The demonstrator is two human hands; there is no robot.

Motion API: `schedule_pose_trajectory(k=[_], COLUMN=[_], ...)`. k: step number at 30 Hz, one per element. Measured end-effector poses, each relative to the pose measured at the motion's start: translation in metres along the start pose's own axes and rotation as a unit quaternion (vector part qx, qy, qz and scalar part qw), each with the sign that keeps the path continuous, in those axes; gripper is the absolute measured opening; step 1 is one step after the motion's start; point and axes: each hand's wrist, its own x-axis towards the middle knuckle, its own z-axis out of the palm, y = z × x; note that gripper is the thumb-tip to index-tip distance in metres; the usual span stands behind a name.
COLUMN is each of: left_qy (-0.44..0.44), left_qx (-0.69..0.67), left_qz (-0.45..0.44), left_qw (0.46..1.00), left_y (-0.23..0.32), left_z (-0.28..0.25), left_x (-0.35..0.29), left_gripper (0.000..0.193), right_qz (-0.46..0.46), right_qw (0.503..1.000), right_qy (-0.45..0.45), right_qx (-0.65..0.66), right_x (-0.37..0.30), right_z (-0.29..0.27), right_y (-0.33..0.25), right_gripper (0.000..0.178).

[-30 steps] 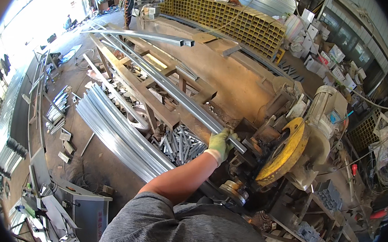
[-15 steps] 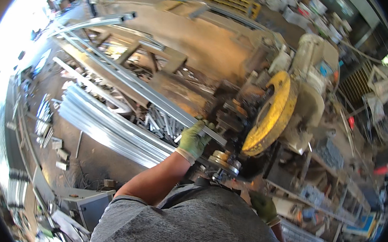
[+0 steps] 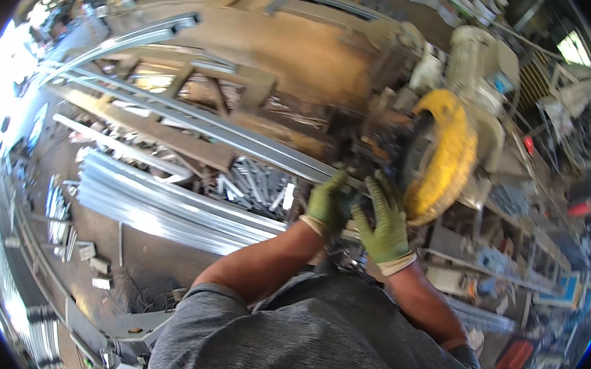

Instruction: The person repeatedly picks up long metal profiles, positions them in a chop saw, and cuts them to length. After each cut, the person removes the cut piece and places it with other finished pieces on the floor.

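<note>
My left hand [image 3: 327,206], in a green work glove, is closed round the near end of a long grey metal bar [image 3: 264,150]. The bar slants up to the far left across a wooden frame. Close beside it is my right hand [image 3: 386,227], gloved alike, with its fingers stretched toward the bar's end. Whether those fingertips touch the bar I cannot tell. A cut-off saw with a curved yellow blade guard [image 3: 458,158] stands just right of my hands. Its clamp area [image 3: 370,150] is dark and blurred.
Shiny long metal profiles [image 3: 162,201] lie in a bundle at left. Short cut metal pieces [image 3: 256,181] are heaped between them and the bar. The saw's grey motor [image 3: 471,54] rises at the far right. A brownish work surface [image 3: 290,50] stretches behind.
My right hand has come up from low beside my body to the bar's end, its fingers extended. My left hand has shifted right and slightly up the picture, still at the bar.
</note>
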Motion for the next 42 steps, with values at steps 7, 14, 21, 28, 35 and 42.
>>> schedule_pose_trajectory(k=[7, 14, 21, 28, 35, 42], left_qy=[0.012, -0.139, -0.116, -0.169, -0.180, -0.181], left_qx=[0.063, 0.799, 0.991, 0.983, 0.977, 0.968], left_qz=[-0.044, -0.188, 0.066, 0.063, 0.086, 0.162], left_qw=[0.997, 0.554, -0.025, -0.008, 0.072, 0.056], left_y=[0.000, 0.201, 0.375, 0.351, 0.321, 0.316], left_z=[0.006, 0.044, 0.052, 0.007, 0.004, -0.015], left_x=[-0.038, -0.092, -0.049, 0.010, 0.029, 0.091], left_gripper=[0.050, 0.084, 0.123, 0.107, 0.077, 0.096], right_qz=[-0.010, 0.025, 0.025, 0.045, 0.035, 0.030], right_qw=[0.998, 0.997, 0.990, 0.996, 0.996, 0.997], right_qy=[-0.058, -0.066, -0.046, -0.016, -0.054, -0.027], right_qx=[-0.027, 0.036, 0.129, 0.073, -0.065, -0.065], right_x=[-0.004, -0.010, -0.007, -0.030, -0.016, -0.048], right_z=[0.053, 0.047, 0.036, 0.043, 0.056, 0.045], right_y=[0.018, 0.008, 0.014, 0.015, 0.020, 0.027], right_gripper=[0.051, 0.044, 0.044, 0.062, 0.072, 0.076])
